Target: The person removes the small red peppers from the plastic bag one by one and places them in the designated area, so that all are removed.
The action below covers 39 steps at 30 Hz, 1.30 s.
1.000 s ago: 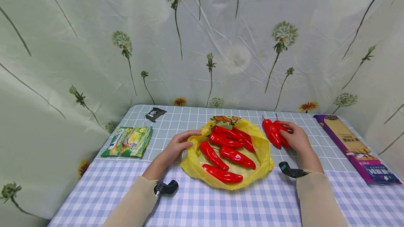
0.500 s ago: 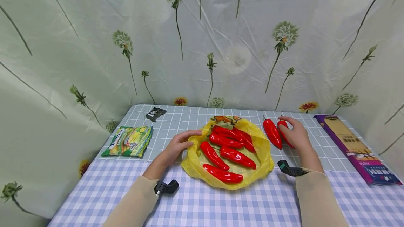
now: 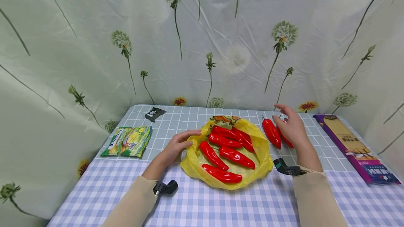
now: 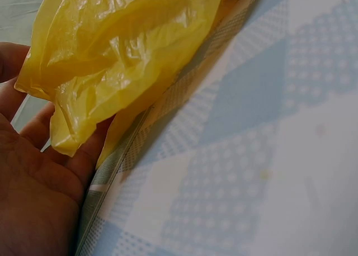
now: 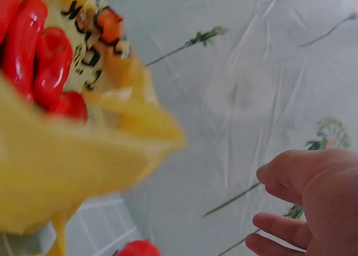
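In the head view, my left hand [image 3: 172,148] touches the left rim of a yellow plastic bag [image 3: 265,164]. Its fingers look relaxed; in the left wrist view the bag's edge [image 4: 84,99] partly covers them. Several glossy red peppers lie inside the spread bag, one of them a front pepper [image 3: 222,173]. To the bag's right, two more lie on the table: a left pepper [image 3: 271,133] and a right pepper [image 3: 286,138], partly hidden by my right hand [image 3: 293,129]. That hand hovers over it, thumb and fingers apart, with nothing between them in the right wrist view.
A green and yellow food packet [image 3: 127,141] lies on the left, with a small black wrapped packet [image 3: 155,114] behind it. A long purple pasta packet [image 3: 355,146] lies at the right edge. Behind the table hangs a floral curtain [image 3: 202,45].
My right hand has moved up and slightly left, away from the right pepper, and its fingers have spread. That pepper stays on the table. My left hand and the bag have not moved.
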{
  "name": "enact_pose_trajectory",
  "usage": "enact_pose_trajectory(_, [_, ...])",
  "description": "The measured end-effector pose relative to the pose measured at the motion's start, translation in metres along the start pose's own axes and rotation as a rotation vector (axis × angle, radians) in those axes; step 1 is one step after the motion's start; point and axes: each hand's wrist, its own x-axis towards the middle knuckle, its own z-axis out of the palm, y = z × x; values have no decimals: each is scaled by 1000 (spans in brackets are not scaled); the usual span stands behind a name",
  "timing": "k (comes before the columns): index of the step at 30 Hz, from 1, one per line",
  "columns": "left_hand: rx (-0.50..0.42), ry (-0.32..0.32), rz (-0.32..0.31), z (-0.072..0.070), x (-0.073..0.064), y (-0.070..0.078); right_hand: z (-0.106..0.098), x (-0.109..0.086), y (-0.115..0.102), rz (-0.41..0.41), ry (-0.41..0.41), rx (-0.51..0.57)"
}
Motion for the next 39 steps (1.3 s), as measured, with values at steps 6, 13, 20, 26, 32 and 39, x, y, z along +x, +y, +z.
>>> enact_pose_trajectory(6, [1, -1, -3, 0, -1, 1, -5, -6, -17, -88, -15, 15])
enact_pose_trajectory(13, [4, -6, -2, 0, -1, 1, 0, -11, -29, -168, -84, 12])
enact_pose_trajectory(20, [6, -1, -19, 0, -1, 0, 6, -15, -39, -263, -134, 18])
enact_pose_trajectory(26, [-2, -2, -25, 0, 0, 1, 10, -16, -44, -335, -138, 27])
enact_pose_trajectory(32, [-5, 0, -22, 1, 0, 2, 15, -16, -46, -396, -146, 41])
enact_pose_trajectory(39, [-1, 2, -12, 1, -1, 2, 17, -19, -51, -393, -241, 36])
